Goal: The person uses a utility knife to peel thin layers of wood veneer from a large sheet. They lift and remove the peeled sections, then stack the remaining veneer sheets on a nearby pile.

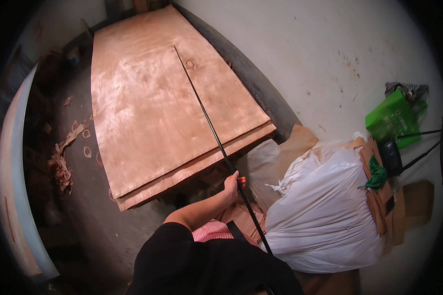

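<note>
My left hand (234, 185) is closed around a long thin black pole (223, 150). From my body the pole slants up and away to the left, and its thin tip is over the far part of a wide reddish-brown wood sheet (152, 113). Whether the tip touches the surface cannot be made out. This sheet lies on top of a stack, with a lower sheet (197, 167) jutting out at the near edge. My right hand does not show; the pole's lower end runs behind my black sleeve and shirt.
On the right, a large white sack (325, 211) slumps beside brown cardboard (411, 211). A green bag (391, 118) is by the pale wall (300, 54). Wood scraps (61, 164) litter the floor at left, near a pale curved-looking board stack (17, 182).
</note>
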The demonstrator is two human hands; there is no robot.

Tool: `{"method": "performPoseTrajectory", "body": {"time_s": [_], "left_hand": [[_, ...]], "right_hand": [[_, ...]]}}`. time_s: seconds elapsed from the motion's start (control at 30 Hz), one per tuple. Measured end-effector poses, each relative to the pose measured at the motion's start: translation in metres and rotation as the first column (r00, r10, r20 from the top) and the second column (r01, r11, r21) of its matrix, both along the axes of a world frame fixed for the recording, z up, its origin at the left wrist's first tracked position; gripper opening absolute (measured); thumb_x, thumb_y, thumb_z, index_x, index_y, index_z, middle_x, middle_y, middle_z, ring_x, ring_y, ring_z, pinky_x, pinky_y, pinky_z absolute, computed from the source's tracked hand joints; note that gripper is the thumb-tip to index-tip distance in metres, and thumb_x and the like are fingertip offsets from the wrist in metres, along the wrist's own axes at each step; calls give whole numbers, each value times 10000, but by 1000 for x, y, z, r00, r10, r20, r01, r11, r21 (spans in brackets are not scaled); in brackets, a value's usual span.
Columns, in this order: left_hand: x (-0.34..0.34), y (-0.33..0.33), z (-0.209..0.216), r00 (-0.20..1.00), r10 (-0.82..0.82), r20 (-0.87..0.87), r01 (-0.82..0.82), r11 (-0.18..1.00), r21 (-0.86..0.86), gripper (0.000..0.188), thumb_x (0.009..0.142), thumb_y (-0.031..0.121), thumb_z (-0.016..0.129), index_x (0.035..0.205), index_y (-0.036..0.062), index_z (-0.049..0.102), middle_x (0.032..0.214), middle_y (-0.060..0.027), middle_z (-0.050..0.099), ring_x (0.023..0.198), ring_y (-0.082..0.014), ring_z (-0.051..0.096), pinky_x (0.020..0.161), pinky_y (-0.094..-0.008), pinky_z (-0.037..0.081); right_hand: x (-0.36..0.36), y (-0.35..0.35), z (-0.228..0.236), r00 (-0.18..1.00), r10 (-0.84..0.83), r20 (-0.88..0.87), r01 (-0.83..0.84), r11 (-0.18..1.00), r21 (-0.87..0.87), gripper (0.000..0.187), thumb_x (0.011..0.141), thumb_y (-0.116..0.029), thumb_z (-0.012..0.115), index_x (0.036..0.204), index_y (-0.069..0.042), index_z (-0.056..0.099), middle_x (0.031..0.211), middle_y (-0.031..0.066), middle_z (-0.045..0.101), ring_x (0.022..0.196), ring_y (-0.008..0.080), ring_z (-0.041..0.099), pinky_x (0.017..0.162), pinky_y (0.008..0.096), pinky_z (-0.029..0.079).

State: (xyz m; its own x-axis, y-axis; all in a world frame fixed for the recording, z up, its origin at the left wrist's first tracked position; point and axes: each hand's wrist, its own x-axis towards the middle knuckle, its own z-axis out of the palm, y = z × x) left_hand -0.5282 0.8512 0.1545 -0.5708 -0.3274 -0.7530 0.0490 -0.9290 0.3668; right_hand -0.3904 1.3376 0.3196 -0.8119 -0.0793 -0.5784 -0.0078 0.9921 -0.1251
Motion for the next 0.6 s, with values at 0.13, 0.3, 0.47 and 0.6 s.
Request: {"method": "performPoseTrajectory", "body": {"time_s": [0.13, 0.3, 0.47, 0.6], "left_hand": [[7, 33, 4, 951, -305, -49, 309, 947, 85, 295, 848, 286, 422, 822, 0, 491, 660, -127, 585, 489, -198, 538, 469, -292, 465], [21, 83, 38, 662, -711, -236, 746, 654, 125, 244, 843, 311, 425, 859, 77, 489, 908, -125, 612, 769, -231, 581, 708, -363, 452], [27, 112, 45, 341, -802, -490, 939, 312, 142, 329, 877, 420, 355, 890, 113, 474, 969, -124, 599, 825, -236, 585, 720, -375, 427], [35, 124, 58, 364, -764, -533, 931, 294, 214, 316, 900, 373, 312, 887, 92, 456, 972, -154, 588, 802, -253, 591, 623, -352, 477]], "right_hand": [[-18, 16, 25, 999, 21, -34, -17, 993, 114, 432, 827, -362, 463, 1133, -57, 472, 1056, 173, 526, 952, 309, 491, 834, 398, 384], [-31, 41, 52, 996, 20, -87, -2, 979, 203, 413, 823, -352, 467, 1112, -58, 489, 1048, 176, 531, 946, 317, 493, 825, 403, 389], [-39, 66, 78, 988, 2, -151, 41, 958, 282, 395, 819, -343, 471, 1091, -59, 505, 1041, 178, 535, 940, 326, 496, 816, 409, 394], [-40, 94, 92, 981, -21, -193, 82, 945, 316, 380, 816, -335, 474, 1075, -59, 519, 1035, 181, 538, 935, 333, 498, 809, 413, 398]]}}
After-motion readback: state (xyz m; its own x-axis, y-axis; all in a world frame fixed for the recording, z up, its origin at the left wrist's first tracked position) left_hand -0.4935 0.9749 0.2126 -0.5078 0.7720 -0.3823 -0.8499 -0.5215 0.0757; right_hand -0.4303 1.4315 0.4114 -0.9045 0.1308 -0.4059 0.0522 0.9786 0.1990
